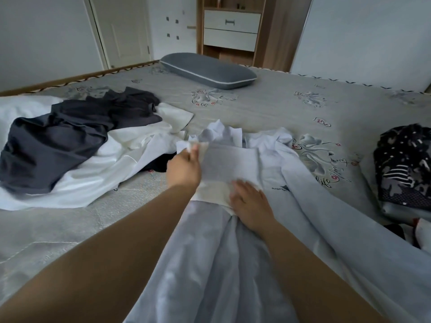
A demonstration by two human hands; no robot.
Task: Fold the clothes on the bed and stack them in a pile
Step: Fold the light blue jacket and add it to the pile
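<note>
On the bed, pale garment under right hand

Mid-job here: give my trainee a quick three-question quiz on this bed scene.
1. True or false: the left hand pinches an edge of the pale blue garment.
2. What does the right hand do? A) lifts the pillow B) rests flat on the pale blue garment C) grips the dark garment
3. What lies at the far end of the bed?

Key: 1 true; 2 B; 3 the grey pillow.
</note>
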